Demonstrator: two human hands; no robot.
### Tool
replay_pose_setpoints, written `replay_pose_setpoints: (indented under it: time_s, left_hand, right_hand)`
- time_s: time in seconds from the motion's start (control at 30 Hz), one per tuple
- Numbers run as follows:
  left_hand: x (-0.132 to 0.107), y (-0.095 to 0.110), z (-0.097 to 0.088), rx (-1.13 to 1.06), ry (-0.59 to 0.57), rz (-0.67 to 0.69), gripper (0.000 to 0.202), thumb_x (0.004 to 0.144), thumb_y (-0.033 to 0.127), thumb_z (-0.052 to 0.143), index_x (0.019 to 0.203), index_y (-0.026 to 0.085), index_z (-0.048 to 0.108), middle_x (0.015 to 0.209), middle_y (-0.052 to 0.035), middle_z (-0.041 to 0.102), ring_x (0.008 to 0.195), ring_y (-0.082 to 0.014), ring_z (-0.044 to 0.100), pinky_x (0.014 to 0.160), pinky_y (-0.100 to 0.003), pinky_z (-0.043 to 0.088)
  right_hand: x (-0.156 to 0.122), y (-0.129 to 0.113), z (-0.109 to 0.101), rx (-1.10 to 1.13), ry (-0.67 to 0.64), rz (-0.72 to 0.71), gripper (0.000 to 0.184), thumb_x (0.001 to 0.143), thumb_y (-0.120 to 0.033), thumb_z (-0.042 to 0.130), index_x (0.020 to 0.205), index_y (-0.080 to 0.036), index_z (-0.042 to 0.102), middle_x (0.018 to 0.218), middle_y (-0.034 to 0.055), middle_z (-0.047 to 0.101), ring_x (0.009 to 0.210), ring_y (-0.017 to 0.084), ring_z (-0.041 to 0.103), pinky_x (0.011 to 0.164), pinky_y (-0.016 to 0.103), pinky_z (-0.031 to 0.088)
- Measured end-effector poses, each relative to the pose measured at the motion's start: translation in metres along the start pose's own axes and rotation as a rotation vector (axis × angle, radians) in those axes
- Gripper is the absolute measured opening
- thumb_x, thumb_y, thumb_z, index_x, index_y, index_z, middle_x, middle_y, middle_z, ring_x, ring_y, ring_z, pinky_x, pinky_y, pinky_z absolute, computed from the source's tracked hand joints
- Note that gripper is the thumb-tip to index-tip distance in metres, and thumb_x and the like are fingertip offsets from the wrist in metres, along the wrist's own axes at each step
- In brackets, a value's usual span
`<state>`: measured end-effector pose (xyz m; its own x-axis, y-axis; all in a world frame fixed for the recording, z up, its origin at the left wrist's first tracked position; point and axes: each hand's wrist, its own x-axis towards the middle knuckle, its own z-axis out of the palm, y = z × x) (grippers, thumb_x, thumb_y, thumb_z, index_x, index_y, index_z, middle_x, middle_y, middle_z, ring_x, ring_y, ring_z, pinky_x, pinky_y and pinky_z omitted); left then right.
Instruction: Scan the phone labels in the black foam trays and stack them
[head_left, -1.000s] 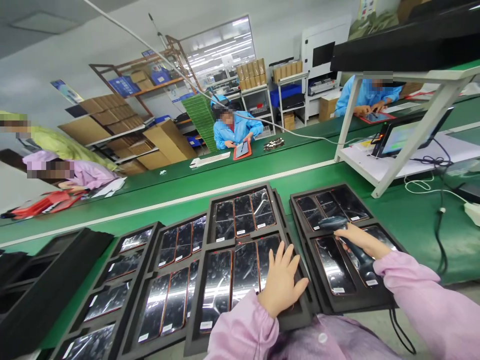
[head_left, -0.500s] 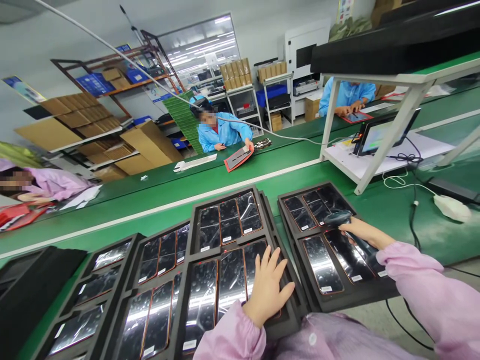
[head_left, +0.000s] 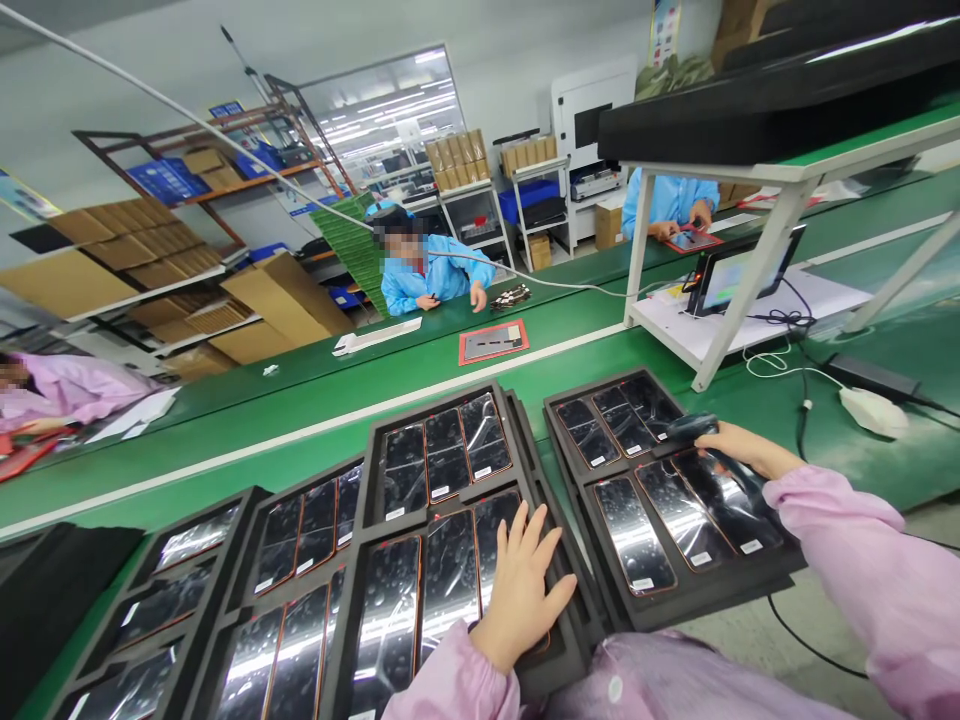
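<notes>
My left hand [head_left: 521, 590] lies with fingers spread on the right part of a black foam tray [head_left: 439, 522], partly covering one of its phone screens [head_left: 388, 610]. The screens are dark and glossy, with orange edges and small white labels. My right hand [head_left: 750, 448] is wrapped round a dark handheld barcode scanner [head_left: 690, 428]. The scanner hangs above another foam tray [head_left: 622, 475] to the right, over its far-right screens. Part of its handle is hard to tell from the dark screen [head_left: 731, 500] below it.
More screen-filled trays [head_left: 236, 600] stand to the left, beside a black stack [head_left: 71, 600]. A green conveyor [head_left: 300, 440] runs across. A white-framed stand [head_left: 750, 290] holds a small monitor [head_left: 746, 275]; a white mouse [head_left: 872, 412] lies right. Co-workers sit opposite and far left.
The scanner has shifted slightly right over its tray, uncovering more of the near-row screens. A co-worker opposite has let go of a red-edged panel, which lies flat. My left hand stays spread.
</notes>
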<state>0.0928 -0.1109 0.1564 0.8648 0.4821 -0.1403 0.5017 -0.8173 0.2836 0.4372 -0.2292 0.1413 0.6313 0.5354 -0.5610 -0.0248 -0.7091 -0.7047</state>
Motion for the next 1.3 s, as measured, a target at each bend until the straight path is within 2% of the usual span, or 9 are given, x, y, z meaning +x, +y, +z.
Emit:
replay_pose_setpoints:
  time_s: [0.2, 0.47, 0.57, 0.67, 0.8, 0.9, 1.1, 1.3]
  left_hand:
    - [-0.001, -0.001, 0.003, 0.011, 0.029, 0.01, 0.043, 0.077, 0.018, 0.061, 0.12, 0.02, 0.061, 0.144, -0.0138, 0.043, 0.136, -0.0381, 0.032, 0.104, -0.067, 0.029]
    - [-0.001, -0.005, 0.006, 0.032, 0.041, 0.022, 0.042, 0.078, 0.019, 0.059, 0.12, 0.02, 0.06, 0.144, -0.0131, 0.044, 0.136, -0.0372, 0.033, 0.104, -0.067, 0.031]
    - [-0.002, -0.009, 0.011, 0.042, 0.064, 0.044, 0.042, 0.079, 0.019, 0.058, 0.12, 0.022, 0.061, 0.143, -0.0125, 0.045, 0.136, -0.0357, 0.034, 0.104, -0.065, 0.033]
    - [-0.003, -0.015, 0.019, 0.049, 0.118, 0.071, 0.041, 0.08, 0.021, 0.056, 0.12, 0.021, 0.061, 0.143, -0.0132, 0.046, 0.136, -0.0359, 0.034, 0.103, -0.065, 0.033]
    - [-0.003, -0.022, 0.027, 0.048, 0.168, 0.099, 0.04, 0.081, 0.023, 0.055, 0.12, 0.023, 0.062, 0.141, -0.012, 0.048, 0.135, -0.0365, 0.036, 0.102, -0.065, 0.035]
    - [-0.003, -0.026, 0.03, 0.049, 0.177, 0.108, 0.039, 0.082, 0.024, 0.054, 0.12, 0.025, 0.062, 0.141, -0.0108, 0.048, 0.135, -0.0362, 0.035, 0.102, -0.064, 0.034]
    - [-0.003, -0.034, 0.034, 0.085, 0.153, 0.155, 0.037, 0.087, 0.027, 0.048, 0.123, 0.024, 0.06, 0.145, -0.0129, 0.043, 0.136, -0.0377, 0.032, 0.101, -0.066, 0.035]
    - [-0.004, -0.024, 0.03, 0.09, 0.18, 0.122, 0.035, 0.085, 0.025, 0.05, 0.116, 0.02, 0.064, 0.141, -0.0143, 0.047, 0.135, -0.0388, 0.035, 0.1, -0.067, 0.034]
  right_hand:
    - [-0.002, 0.0, -0.001, -0.017, -0.004, 0.007, 0.024, 0.084, -0.011, 0.049, 0.062, -0.017, 0.044, 0.044, -0.006, 0.043, 0.034, 0.008, 0.043, 0.036, 0.018, 0.037]
    - [-0.011, -0.003, 0.0, -0.012, 0.032, -0.019, 0.019, 0.076, -0.009, 0.053, 0.062, -0.018, 0.043, 0.044, -0.005, 0.044, 0.035, 0.009, 0.043, 0.036, 0.02, 0.034]
    - [-0.031, 0.012, -0.004, 0.006, 0.031, 0.018, 0.01, 0.072, -0.012, 0.055, 0.077, -0.018, 0.048, 0.045, -0.0048, 0.047, 0.036, 0.011, 0.046, 0.037, 0.021, 0.035]
    - [-0.063, 0.042, -0.011, 0.011, 0.013, 0.098, 0.019, 0.071, -0.016, 0.053, 0.09, -0.017, 0.048, 0.044, -0.0045, 0.048, 0.036, 0.013, 0.046, 0.037, 0.021, 0.034]
    - [-0.104, 0.083, -0.013, -0.002, 0.016, 0.221, 0.016, 0.068, -0.016, 0.048, 0.084, -0.018, 0.044, 0.045, -0.0036, 0.048, 0.034, 0.012, 0.044, 0.034, 0.021, 0.031]
    - [-0.117, 0.102, -0.01, -0.004, 0.036, 0.252, 0.016, 0.066, -0.016, 0.048, 0.08, -0.02, 0.042, 0.044, -0.0055, 0.044, 0.033, 0.011, 0.044, 0.033, 0.021, 0.03]
    - [-0.121, 0.122, -0.005, 0.036, 0.076, 0.191, 0.016, 0.067, -0.019, 0.048, 0.081, -0.021, 0.039, 0.049, -0.0066, 0.044, 0.033, 0.009, 0.042, 0.035, 0.021, 0.032]
    - [-0.13, 0.121, 0.002, 0.028, 0.113, 0.185, 0.017, 0.07, -0.019, 0.047, 0.085, -0.02, 0.039, 0.044, -0.0072, 0.041, 0.034, 0.011, 0.043, 0.036, 0.02, 0.032]
